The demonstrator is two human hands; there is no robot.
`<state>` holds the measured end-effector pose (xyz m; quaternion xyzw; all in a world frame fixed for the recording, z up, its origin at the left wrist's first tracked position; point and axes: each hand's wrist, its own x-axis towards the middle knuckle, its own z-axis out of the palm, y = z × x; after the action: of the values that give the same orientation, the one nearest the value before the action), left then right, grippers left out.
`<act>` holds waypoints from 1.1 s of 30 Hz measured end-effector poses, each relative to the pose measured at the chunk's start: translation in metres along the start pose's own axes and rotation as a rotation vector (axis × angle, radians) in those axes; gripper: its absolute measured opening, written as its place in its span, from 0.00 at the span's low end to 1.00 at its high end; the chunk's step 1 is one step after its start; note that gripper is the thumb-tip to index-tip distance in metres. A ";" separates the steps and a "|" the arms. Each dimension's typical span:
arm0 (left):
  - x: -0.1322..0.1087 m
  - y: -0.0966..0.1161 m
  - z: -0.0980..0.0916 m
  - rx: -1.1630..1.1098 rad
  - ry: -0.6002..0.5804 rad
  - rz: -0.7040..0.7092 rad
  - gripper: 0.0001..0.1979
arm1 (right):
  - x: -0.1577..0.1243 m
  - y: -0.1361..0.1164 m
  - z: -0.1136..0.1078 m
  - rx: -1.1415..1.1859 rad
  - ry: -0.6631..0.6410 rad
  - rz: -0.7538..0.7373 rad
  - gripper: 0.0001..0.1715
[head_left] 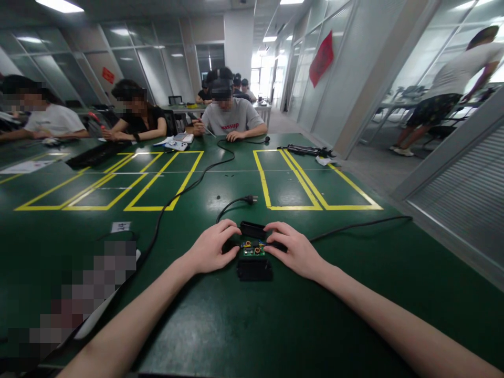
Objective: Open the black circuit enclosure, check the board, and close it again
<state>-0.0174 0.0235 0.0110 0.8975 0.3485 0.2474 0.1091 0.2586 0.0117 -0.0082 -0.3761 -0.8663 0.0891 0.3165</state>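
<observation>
A small green circuit board (254, 252) with copper-wound coils lies between my two hands. My left hand (212, 247) is closed at its left end, thumb against the board and index finger by a black plastic case half (252, 229). From the other side my right hand (294, 250) closes on the board's right end, its index finger close to the same case half. Dark cable ends pass between the fingers of both hands, partly hidden. Nearer to me, a second black case half (254, 270) rests on the table, apart from my hands.
A black cord with a plug (250, 200) lies just beyond my hands. Another cable (362, 224) runs right. Yellow tape rectangles (295, 208) mark the green table (189, 336). A folded black tripod-like object (305, 150) lies farther off. Several people sit opposite; one person stands at right.
</observation>
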 end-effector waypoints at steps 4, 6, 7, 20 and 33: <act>0.001 -0.003 -0.007 0.028 -0.050 0.047 0.08 | 0.000 -0.002 -0.003 -0.003 0.000 0.041 0.07; 0.001 0.000 -0.010 0.029 -0.026 0.073 0.09 | 0.000 -0.005 -0.007 0.007 -0.016 0.028 0.08; 0.000 0.004 -0.011 0.022 -0.006 0.088 0.09 | 0.000 -0.006 -0.010 0.018 -0.020 0.006 0.09; -0.013 0.030 -0.014 -0.111 -0.036 0.166 0.05 | -0.012 -0.024 -0.020 0.164 -0.140 -0.188 0.08; -0.014 0.026 -0.008 -0.104 -0.128 0.081 0.07 | -0.011 -0.016 -0.019 0.119 -0.172 -0.091 0.05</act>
<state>-0.0154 -0.0049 0.0222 0.9179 0.2910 0.2116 0.1673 0.2662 -0.0088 0.0074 -0.3078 -0.8997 0.1577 0.2665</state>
